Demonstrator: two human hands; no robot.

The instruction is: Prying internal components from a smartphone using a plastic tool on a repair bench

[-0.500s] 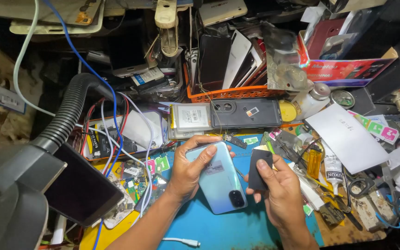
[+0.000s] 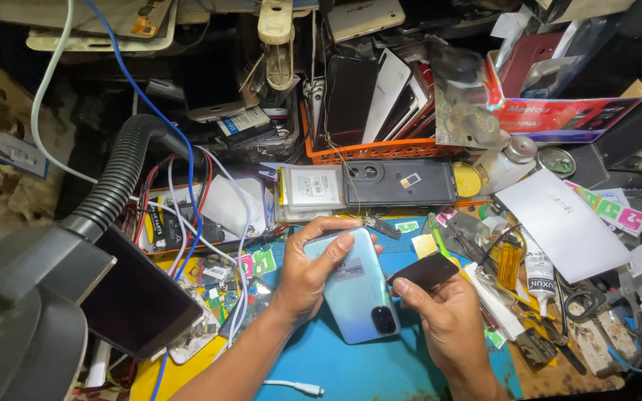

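1. Two hands are ours. Our left hand (image 2: 313, 278) wraps its fingers (image 2: 336, 249) around a light blue phone (image 2: 358, 293), back side up.
2. Our right hand (image 2: 447, 315) pinches a flat black card (image 2: 423, 272) between thumb and fingers, its edge just beside the phone.
3. We hold both just over a blue mat (image 2: 336, 364) on the messy worktop (image 2: 551, 371).
4. Near them lie a gray phone case (image 2: 399, 182), a white paper (image 2: 562, 223) and an orange basket (image 2: 380, 150).

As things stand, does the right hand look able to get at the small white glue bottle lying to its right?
Probably not straight away: the right hand is pinching a thin black card, so its fingers are taken. The glue bottle lies uncovered among clutter, so the path itself looks open.
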